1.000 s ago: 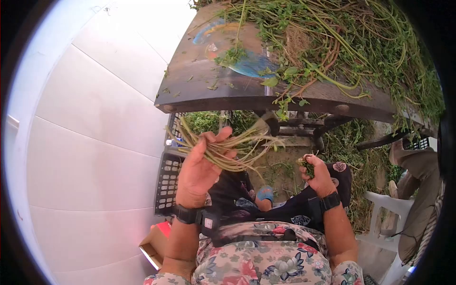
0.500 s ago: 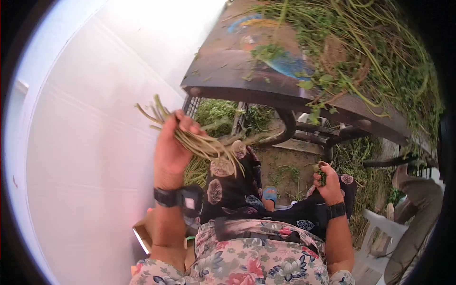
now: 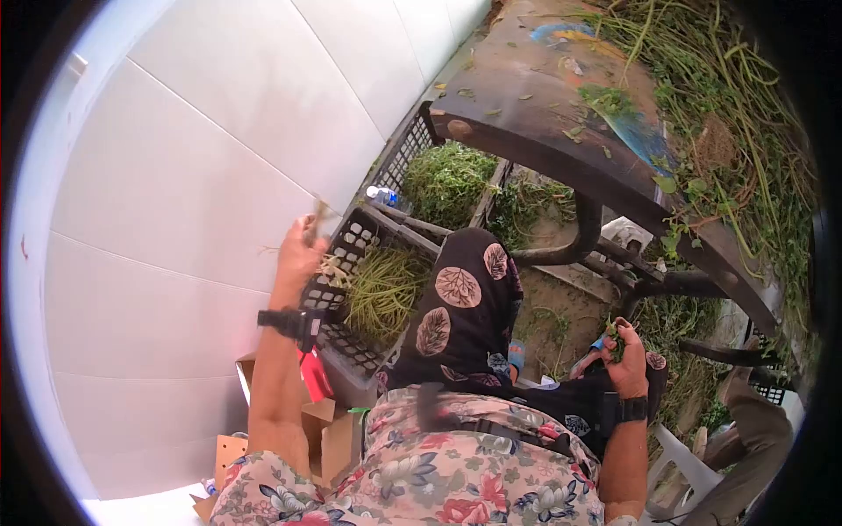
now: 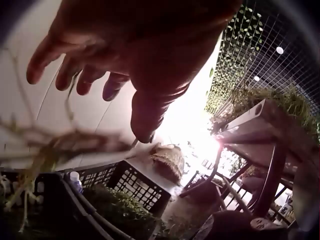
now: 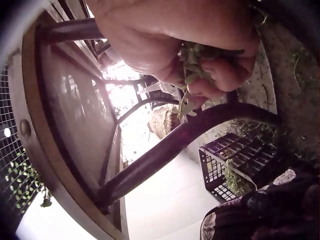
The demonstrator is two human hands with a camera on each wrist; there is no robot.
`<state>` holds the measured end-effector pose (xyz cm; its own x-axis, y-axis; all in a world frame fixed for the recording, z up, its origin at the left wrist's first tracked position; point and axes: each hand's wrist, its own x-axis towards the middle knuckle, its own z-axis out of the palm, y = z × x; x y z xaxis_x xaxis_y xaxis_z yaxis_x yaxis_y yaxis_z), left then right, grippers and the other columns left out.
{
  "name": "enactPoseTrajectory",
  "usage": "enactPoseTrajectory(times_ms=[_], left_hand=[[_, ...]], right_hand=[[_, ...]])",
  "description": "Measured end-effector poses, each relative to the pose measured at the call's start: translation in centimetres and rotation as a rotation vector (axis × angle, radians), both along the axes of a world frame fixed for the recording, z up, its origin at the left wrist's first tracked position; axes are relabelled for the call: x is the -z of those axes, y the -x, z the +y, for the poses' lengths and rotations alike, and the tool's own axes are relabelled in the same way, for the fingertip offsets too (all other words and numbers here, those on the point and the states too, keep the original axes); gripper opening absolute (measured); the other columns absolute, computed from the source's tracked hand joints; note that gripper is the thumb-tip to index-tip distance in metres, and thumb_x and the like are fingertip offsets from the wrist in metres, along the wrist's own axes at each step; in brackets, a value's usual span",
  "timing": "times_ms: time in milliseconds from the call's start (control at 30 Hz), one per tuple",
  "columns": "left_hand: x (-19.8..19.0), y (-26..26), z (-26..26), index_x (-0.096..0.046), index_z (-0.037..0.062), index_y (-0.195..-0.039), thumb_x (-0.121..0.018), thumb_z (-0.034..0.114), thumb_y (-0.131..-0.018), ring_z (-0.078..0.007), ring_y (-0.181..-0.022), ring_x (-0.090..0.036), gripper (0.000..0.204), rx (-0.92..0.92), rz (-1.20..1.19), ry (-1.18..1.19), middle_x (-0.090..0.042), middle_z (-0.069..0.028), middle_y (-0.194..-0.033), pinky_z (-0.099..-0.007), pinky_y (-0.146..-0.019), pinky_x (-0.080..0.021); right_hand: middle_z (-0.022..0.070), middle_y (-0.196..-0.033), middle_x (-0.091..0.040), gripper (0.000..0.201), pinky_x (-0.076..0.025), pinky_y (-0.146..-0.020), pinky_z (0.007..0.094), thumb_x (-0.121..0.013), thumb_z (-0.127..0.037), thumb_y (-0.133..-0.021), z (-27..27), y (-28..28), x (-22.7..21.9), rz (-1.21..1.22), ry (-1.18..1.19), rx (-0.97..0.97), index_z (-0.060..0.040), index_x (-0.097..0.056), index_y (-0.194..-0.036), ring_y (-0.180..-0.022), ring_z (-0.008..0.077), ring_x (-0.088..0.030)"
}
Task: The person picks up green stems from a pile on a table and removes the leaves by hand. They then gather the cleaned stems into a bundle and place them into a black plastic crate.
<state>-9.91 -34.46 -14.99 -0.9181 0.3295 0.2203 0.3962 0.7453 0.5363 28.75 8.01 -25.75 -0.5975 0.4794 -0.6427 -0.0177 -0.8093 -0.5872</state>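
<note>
Above the black crate [image 3: 338, 329] with long green stems [image 3: 383, 289], the left hand [image 3: 301, 254] is raised beside the wall. The left wrist view shows that hand [image 4: 125, 55] with fingers spread and thumb apart, and blurred stems [image 4: 65, 142] in the air below the fingers, clear of the palm. The right hand [image 3: 626, 361] is near the right knee, its fingers curled round a small bunch of green leaves [image 3: 617, 344]. Leaves [image 5: 191, 75] poke out between the fingers of the right hand [image 5: 200, 40] in the right wrist view.
A wooden table [image 3: 526, 114] carries a heap of stemmed greens [image 3: 745, 114]. Below are curved table legs [image 3: 586, 232], a second crate of greens [image 3: 447, 180] and a bottle [image 3: 382, 195]. A cardboard box [image 3: 338, 443] stands at the left, a white chair [image 3: 688, 469] at the right.
The left hand has moved left and opened, letting go of the stem bundle it gripped. The right hand still grips its leaves. The head view has shifted, bringing the stem crate into sight.
</note>
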Motion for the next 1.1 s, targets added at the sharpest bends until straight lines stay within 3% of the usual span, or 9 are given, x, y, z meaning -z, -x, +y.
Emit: enactPoseTrajectory(times_ms=[33, 167, 300, 500, 633, 700, 900, 1033, 1100], left_hand=[[0.8, -0.1, -0.5, -0.053, -0.002, -0.112, -0.067, 0.025, -0.079, -0.0273, -0.103, -0.055, 0.045, 0.043, 0.185, 0.208, -0.058, -0.0163, -0.103, -0.0352, -0.089, -0.043], [0.7, -0.7, 0.1, -0.05, -0.0032, -0.119, -0.066, 0.03, -0.076, -0.0326, -0.115, -0.048, 0.057, 0.093, -0.102, 0.036, -0.051, -0.0214, -0.119, -0.038, -0.095, -0.039], [-1.9, -1.6, 3.9, -0.056, -0.0009, -0.113, -0.061, 0.027, -0.082, -0.0171, -0.092, -0.058, 0.042, -0.012, -0.45, -0.315, -0.063, -0.011, -0.098, -0.0313, -0.084, -0.044], [-7.6, -7.8, 14.4, -0.055, -0.0022, -0.116, -0.051, 0.01, -0.089, -0.0113, -0.097, -0.056, 0.03, 0.439, -0.547, -0.428, -0.061, -0.0063, -0.108, -0.0252, -0.085, -0.044], [-6.7, -13.8, 21.7, -0.051, 0.0002, -0.121, -0.049, 0.016, -0.092, -0.0149, -0.107, -0.054, 0.033, 0.808, -0.839, -0.593, -0.057, -0.0079, -0.117, -0.0283, -0.091, -0.042], [-6.6, -17.3, 24.4, -0.047, 0.0032, -0.125, -0.046, 0.025, -0.095, -0.0161, -0.113, -0.05, 0.037, 0.703, -1.244, -0.757, -0.052, -0.0081, -0.122, -0.0309, -0.094, -0.04], [-4.8, -21.7, 27.9, -0.051, 0.0092, -0.114, -0.04, 0.035, -0.097, -0.0165, -0.102, -0.053, 0.033, 0.451, -2.027, -1.004, -0.052, -0.0034, -0.111, -0.0361, -0.088, -0.047], [-3.5, -20.9, 27.2, -0.048, 0.0062, -0.121, -0.044, 0.029, -0.096, -0.0198, -0.11, -0.051, 0.034, 0.437, -1.992, -1.133, -0.051, -0.008, -0.12, -0.0364, -0.097, -0.04], [-3.4, -20.8, 27.2, -0.048, 0.0062, -0.121, -0.043, 0.027, -0.096, -0.0196, -0.109, -0.051, 0.032, 0.31, -2.035, -1.127, -0.052, -0.0082, -0.12, -0.0362, -0.097, -0.04]], right_hand=[[0.0014, -0.082, -0.045, 0.016, -0.033, -0.048, 0.0271, -0.046, -0.011, -0.089, 0.0, 0.1, -0.1, -0.002, 0.001, -0.004, -0.0086, -0.052, -0.103, -0.064, 0.0128, -0.044], [0.0012, -0.084, -0.046, 0.015, -0.033, -0.049, 0.026, -0.046, -0.011, -0.09, -0.3, 0.4, -0.4, 0.013, -0.002, -0.032, -0.0089, -0.052, -0.103, -0.065, 0.0126, -0.044], [0.0021, -0.087, -0.049, 0.015, -0.034, -0.048, 0.0246, -0.046, -0.011, -0.09, -0.8, 1.3, -1.9, 0.005, -0.009, -0.056, -0.0085, -0.052, -0.104, -0.064, 0.0125, -0.044], [0.0029, -0.085, -0.051, 0.015, -0.036, -0.045, 0.0241, -0.047, -0.007, -0.088, -1.8, 2.9, -5.4, 0.099, -0.091, -0.125, -0.0076, -0.053, -0.102, -0.062, 0.0124, -0.046], [0.0041, -0.087, -0.055, 0.016, -0.04, -0.055, 0.0228, -0.046, -0.006, -0.087, -4.6, 5.1, -12.4, 0.06, -0.553, -0.224, -0.0054, -0.054, -0.101, -0.068, 0.0118, -0.05], [0.0049, -0.09, -0.057, 0.016, -0.043, -0.063, 0.0237, -0.045, -0.007, -0.089, -6.3, 6.1, -15.2, -0.064, -0.968, -0.268, -0.0035, -0.055, -0.101, -0.073, 0.0132, -0.053], [0.0128, -0.095, -0.06, 0.019, -0.045, -0.078, 0.0297, -0.043, -0.011, -0.092, -8.1, 7.4, -16.6, -0.073, -1.362, -0.149, -0.0005, -0.054, -0.104, -0.086, 0.0238, -0.058], [0.0114, -0.1, -0.057, 0.024, -0.033, -0.098, 0.0456, -0.052, -0.012, -0.083, -7.8, 8.3, -16.7, -0.129, -1.935, -0.195, -0.0036, -0.054, -0.105, -0.101, 0.0294, -0.052], [0.0105, -0.105, -0.055, 0.032, -0.025, -0.101, 0.0517, -0.054, -0.011, -0.077, -8.0, 8.4, -16.8, -0.201, -1.951, -0.288, -0.0047, -0.052, -0.109, -0.11, 0.0309, -0.047]])
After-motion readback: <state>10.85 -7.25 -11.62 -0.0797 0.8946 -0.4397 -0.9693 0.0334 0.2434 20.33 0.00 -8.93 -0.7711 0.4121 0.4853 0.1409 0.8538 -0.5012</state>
